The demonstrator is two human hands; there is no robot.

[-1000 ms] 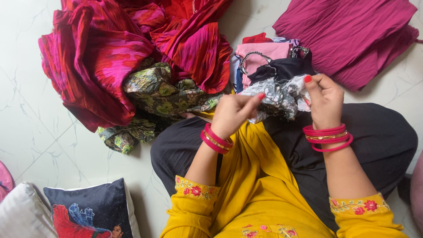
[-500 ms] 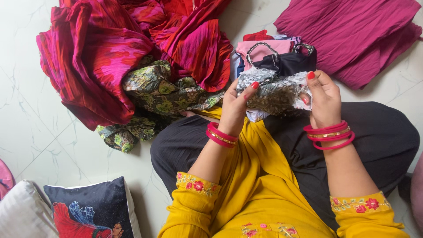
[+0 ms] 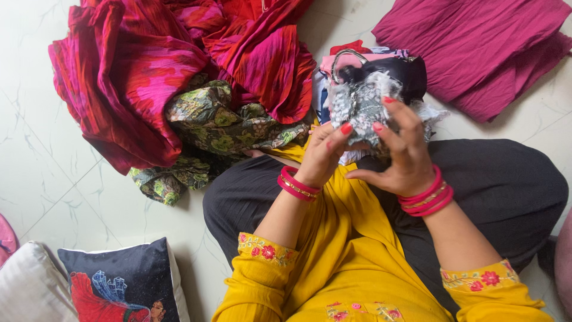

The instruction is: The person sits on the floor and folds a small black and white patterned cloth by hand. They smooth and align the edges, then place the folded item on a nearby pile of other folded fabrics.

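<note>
My left hand [image 3: 325, 156] and right hand [image 3: 404, 156] both pinch the grey patterned cloth [image 3: 360, 104] at centre frame, bunched and only partly folded. The red-pink heap [image 3: 173, 65], upper left, lies on the floor [image 3: 36, 155], unfolded.

The small cloth [image 3: 360, 104] in the hands is grey and white with a fine dark print. At twelve o'clock from it lies a black bag [image 3: 405, 74] with silvery ring handles, over folded pink fabric [image 3: 357, 59]. At ten o'clock a crinkled wrap [image 3: 149, 71] shows red and magenta blotches; below it an olive floral cloth [image 3: 220, 125] carries green and yellow blooms. At two o'clock lies plain plum fabric [image 3: 476, 42]. The floor [image 3: 36, 173] is white marble-veined tile. The bangles [image 3: 426, 197] are pink and gold, the sleeves mustard yellow with red flower embroidery.
</note>
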